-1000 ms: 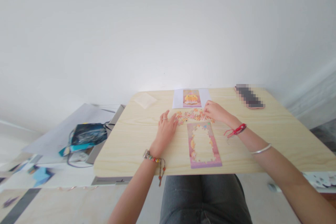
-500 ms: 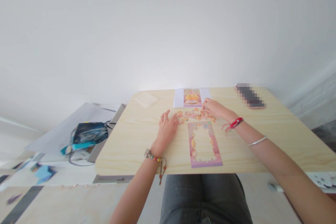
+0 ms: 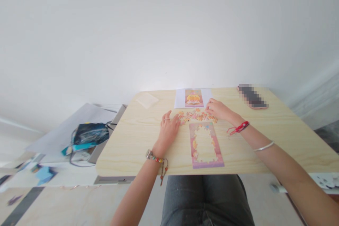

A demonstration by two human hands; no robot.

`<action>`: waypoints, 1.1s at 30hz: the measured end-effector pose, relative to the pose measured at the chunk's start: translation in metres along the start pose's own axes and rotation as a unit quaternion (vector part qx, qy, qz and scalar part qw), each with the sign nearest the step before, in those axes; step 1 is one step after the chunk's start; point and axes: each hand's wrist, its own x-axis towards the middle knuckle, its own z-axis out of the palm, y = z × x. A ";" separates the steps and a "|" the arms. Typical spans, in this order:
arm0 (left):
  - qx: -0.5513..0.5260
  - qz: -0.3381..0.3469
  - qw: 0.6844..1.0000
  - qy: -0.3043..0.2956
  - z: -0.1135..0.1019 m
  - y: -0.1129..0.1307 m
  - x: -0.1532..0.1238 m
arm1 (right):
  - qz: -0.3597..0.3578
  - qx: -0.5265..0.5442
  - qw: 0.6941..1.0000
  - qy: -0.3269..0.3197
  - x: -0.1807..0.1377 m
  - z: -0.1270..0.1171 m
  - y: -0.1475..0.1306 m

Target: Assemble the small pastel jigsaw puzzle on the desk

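A heap of small loose jigsaw pieces (image 3: 197, 114) lies across the middle of the table, mostly pink, orange and yellow. My left hand (image 3: 169, 127) rests flat with fingers apart, its fingertips at the left end of the heap. Over the heap's right end is my right hand (image 3: 215, 108), thumb and fingers pinched together; whatever is between them is too small to make out. Nearer to me lies a puzzle border (image 3: 218, 155), a pink and purple rectangular frame with bare wood inside. Behind the heap, a white sheet (image 3: 179, 99) carries a printed picture (image 3: 193, 98) of a yellow figure.
On the light wooden table (image 3: 127, 148), a phone (image 3: 253, 97) lies at the back right and a thin pale sheet (image 3: 147, 100) at the back left. A dark bag (image 3: 91, 133) with a cord sits beyond the left edge. A white wall rises behind.
My right hand has shifted slightly right, and its wrist and forearm have moved right and a little down. My left hand and the puzzle border stay in place.
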 end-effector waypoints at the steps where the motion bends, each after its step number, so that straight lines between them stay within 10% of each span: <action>1: 0.000 -0.002 1.000 -0.002 -0.001 0.001 0.000 | -0.012 0.018 1.000 0.011 0.000 0.001 -0.004; 8: -0.006 -0.001 1.000 -0.019 -0.005 0.004 0.000 | -0.103 0.065 0.992 0.024 0.010 0.014 -0.030; 33: -0.010 -0.022 0.999 -0.021 -0.002 0.004 -0.002 | -0.010 0.073 0.996 0.042 0.008 0.015 -0.017</action>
